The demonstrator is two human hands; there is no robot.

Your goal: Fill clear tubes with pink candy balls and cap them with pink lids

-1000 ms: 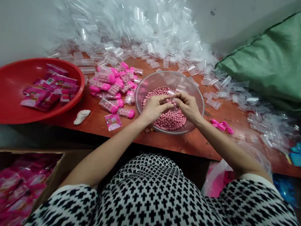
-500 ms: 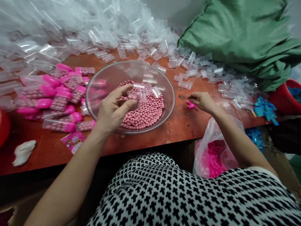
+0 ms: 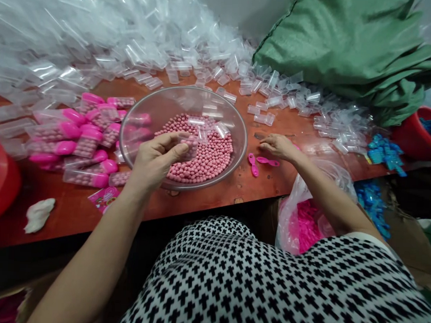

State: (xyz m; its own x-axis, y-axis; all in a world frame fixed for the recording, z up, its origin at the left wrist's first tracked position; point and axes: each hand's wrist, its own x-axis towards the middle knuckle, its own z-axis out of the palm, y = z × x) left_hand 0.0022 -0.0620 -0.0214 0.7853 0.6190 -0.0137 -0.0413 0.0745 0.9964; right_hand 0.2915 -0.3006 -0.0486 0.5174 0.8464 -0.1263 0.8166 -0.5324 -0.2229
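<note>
My left hand (image 3: 155,157) hovers over the clear bowl (image 3: 234,120), its fingers pinched round a small clear tube (image 3: 191,146) filled with pink candy balls. The bowl holds a heap of pink balls (image 3: 208,154) and a few empty clear tubes. My right hand (image 3: 279,147) rests on the red-brown table (image 3: 200,198) to the right of the bowl, fingers curled down beside two pink caps (image 3: 260,162); whether it grips one is hidden.
Filled tubes with pink caps (image 3: 82,138) lie left of the bowl. A big heap of empty clear tubes (image 3: 117,40) covers the back. A green sack (image 3: 350,48) lies at back right, blue pieces (image 3: 381,153) at right, and a bag of pink caps (image 3: 305,221) hangs below the table edge.
My hands parted over the bowl: the left kept the filled tube, the right went to the pink caps on the table. My view swung right.
</note>
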